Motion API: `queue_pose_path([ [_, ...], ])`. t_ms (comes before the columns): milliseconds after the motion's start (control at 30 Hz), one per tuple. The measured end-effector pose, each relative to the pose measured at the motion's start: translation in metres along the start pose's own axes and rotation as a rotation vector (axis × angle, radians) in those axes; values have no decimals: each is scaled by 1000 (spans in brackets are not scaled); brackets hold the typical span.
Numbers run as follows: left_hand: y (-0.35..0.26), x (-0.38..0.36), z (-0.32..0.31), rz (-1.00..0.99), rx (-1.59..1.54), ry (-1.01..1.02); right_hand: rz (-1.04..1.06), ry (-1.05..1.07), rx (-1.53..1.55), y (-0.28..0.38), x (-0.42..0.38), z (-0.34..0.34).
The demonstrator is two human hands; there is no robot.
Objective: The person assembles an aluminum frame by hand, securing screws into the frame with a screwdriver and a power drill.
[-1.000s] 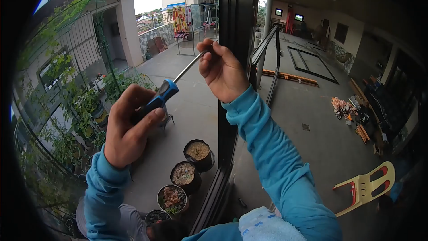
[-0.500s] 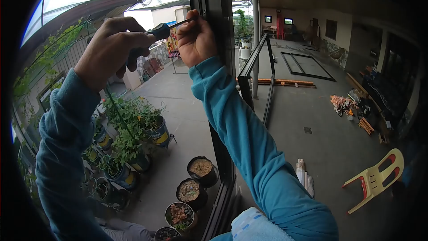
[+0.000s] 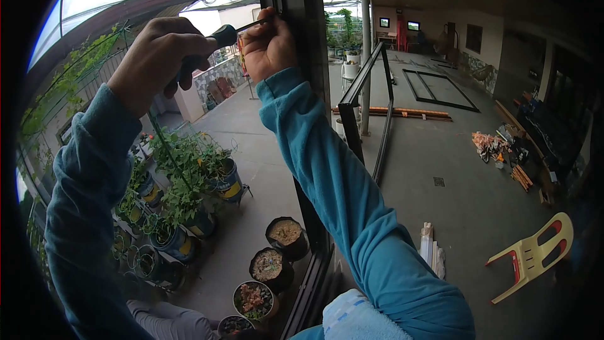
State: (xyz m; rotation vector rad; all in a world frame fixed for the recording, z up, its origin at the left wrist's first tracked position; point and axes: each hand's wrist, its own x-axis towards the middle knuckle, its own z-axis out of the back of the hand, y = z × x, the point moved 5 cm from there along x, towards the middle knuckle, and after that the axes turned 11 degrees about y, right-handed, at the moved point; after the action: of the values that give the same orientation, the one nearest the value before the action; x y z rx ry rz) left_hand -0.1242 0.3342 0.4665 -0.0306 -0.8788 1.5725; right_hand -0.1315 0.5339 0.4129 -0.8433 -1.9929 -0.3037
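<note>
Screwdriver [image 3: 228,34] has risen, handle [image 3: 222,37] in left grip [image 3: 162,56], shaft [image 3: 250,25] at right fingertips [image 3: 267,12].

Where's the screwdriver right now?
The screwdriver is upper left in the head view, held by the left hand, its shaft reaching the right hand beside the dark post.

A yellow plastic chair [image 3: 526,264] stood on the grey concrete floor [image 3: 402,170] at the far right, well apart from a small square drain cover [image 3: 438,182]. Beyond it, a crumpled orange-and-white heap [image 3: 488,147] lay near a bundle of orange sticks [image 3: 521,177], and a black rectangular frame [image 3: 448,105] lay flat farther back, near long orange bars [image 3: 418,114]. Pale strips [image 3: 428,245] rested in the foreground. On the left, leafy plants [image 3: 179,170] grew in buckets, one blue with a yellow band [image 3: 230,187], while four round pots [image 3: 268,265] formed a row.
</note>
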Motion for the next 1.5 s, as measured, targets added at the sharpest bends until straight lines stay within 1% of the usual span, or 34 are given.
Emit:
queue_pose_path([
  [267,-6,0,2,-1,18,-8,-8,14,8,-1,2,1],
  [433,-12,2,1,-3,28,-4,22,-18,16,0,3,0],
  [633,-17,10,6,25,83,-20,43,-91,38,0,3,-2],
  [733,-18,13,9,90,126,-3,46,-78,57,0,3,-3],
  [800,-18,14,9,54,99,29,53,-83,66,0,2,-3],
  [933,-14,22,11,36,133,21,67,-74,52,-1,2,-4],
  [1000,-19,22,8,-70,224,51,70,-53,54,-1,3,-3],
  [1033,-22,23,8,-70,222,51,73,-35,54,-1,3,-2],
  [1100,-23,24,13,53,144,22,60,3,52,0,4,-1],
  [1133,-23,28,15,51,144,21,50,40,53,0,5,-1],
  [1200,-28,32,15,19,264,35,59,17,45,1,4,0],
  [1267,-34,31,14,33,280,61,65,-7,38,1,2,-2],
  [1333,-33,32,12,50,297,94,66,25,56,1,2,-1],
  [1433,-33,33,9,43,318,51,60,77,42,1,3,2],
  [1500,-36,30,5,99,534,-28,49,93,40,1,5,4],
])
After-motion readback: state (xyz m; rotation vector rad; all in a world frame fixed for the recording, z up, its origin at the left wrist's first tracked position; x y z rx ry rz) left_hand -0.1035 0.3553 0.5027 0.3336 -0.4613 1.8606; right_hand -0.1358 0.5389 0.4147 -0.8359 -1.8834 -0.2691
